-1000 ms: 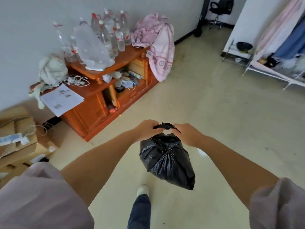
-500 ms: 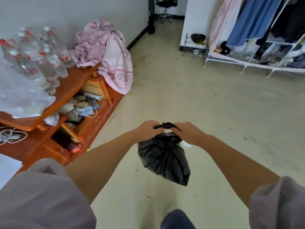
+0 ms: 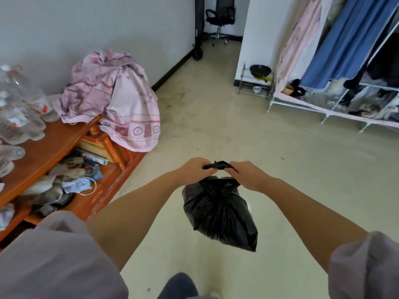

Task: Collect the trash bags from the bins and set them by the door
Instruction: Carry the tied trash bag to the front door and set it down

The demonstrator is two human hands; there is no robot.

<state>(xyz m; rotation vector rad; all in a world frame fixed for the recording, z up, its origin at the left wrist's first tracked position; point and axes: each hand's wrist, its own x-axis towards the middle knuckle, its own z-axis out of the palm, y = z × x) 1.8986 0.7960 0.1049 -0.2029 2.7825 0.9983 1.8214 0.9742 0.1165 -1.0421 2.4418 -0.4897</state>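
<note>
Hanging mid-air, black trash bag (image 3: 219, 212) looks crinkly n full; left hand (image 3: 195, 170) & right hand (image 3: 248, 175) both pinching its twisted top.

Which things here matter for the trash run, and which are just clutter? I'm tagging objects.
Job:
black bag
left hand, gripping its top
right hand, gripping its top

Clutter:
pink cloth
bottles
wooden stand
office chair
clothes rack
</note>
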